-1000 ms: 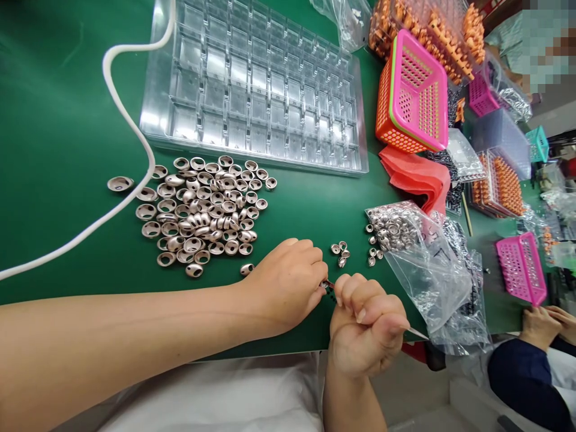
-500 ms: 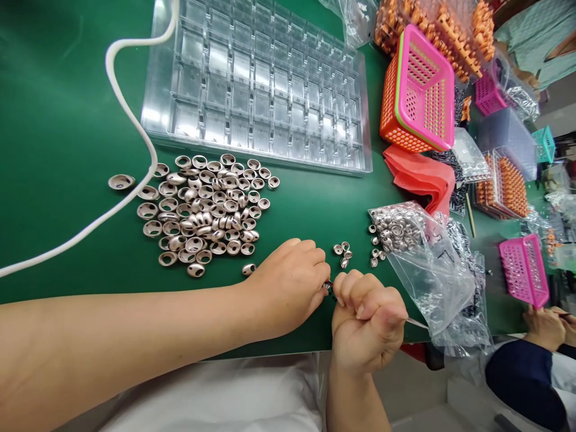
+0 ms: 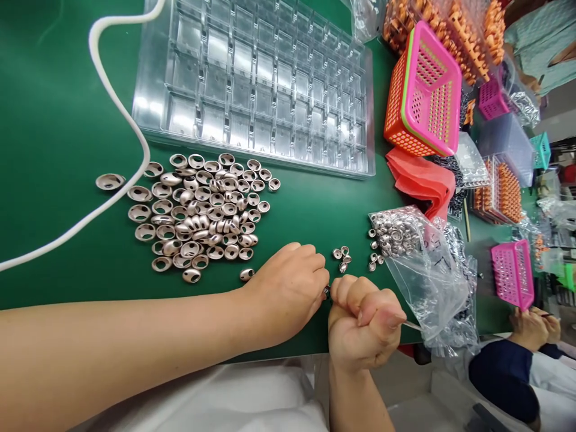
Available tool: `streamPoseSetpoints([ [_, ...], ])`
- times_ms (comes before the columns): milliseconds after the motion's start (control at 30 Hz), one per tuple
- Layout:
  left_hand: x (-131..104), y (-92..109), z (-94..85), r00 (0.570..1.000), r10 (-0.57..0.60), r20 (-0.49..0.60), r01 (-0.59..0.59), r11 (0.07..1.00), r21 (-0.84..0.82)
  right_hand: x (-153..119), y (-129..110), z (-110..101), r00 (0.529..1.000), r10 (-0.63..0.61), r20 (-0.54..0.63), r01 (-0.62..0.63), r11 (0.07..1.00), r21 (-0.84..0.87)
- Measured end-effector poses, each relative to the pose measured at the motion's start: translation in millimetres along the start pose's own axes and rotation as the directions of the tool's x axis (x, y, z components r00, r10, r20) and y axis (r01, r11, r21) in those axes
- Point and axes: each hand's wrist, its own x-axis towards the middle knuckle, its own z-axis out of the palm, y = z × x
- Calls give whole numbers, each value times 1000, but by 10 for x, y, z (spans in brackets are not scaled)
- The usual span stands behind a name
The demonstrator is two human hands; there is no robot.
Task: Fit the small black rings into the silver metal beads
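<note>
My left hand (image 3: 288,291) is closed in a fist at the table's front edge, its fingertips on a small metal piece (image 3: 326,290) that is mostly hidden. Right against it, my right hand (image 3: 365,321) is closed around a thin, pale, rod-like tool (image 3: 413,326). Only the tool's end shows behind the fist, so its kind is unclear. Left of my hands spreads a pile of silvery metal rings (image 3: 198,219) with side holes. One loose ring (image 3: 246,274) lies beside my left wrist. Several smaller metal rings (image 3: 344,259) lie just beyond my right knuckles.
A clear compartment tray (image 3: 252,153) lies behind the pile, and a white cable (image 3: 119,99) crosses at left. To the right are a plastic bag of metal parts (image 3: 398,231), red cloth (image 3: 420,174), stacked baskets (image 3: 407,90) and a co-worker's hands (image 3: 533,329) near a pink basket (image 3: 513,273).
The view has shifted slightly. My hands stay together, and less of the small piece between them shows now. The ring pile and bag look unchanged.
</note>
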Motion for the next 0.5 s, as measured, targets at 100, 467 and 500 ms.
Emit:
streamPoseSetpoints([
  [100, 2, 0, 0, 1000, 4, -12, -4, 1000, -2, -2, 10, 1, 1000, 6, 10, -6, 1000, 3],
  [467, 11, -4, -15, 999, -21, 38, 21, 1000, 10, 6, 59, -22, 1000, -9, -30, 9, 1000, 4],
  [500, 9, -8, -14, 999, -22, 36, 22, 1000, 7, -3, 60, -37, 999, -5, -48, 6, 1000, 8],
])
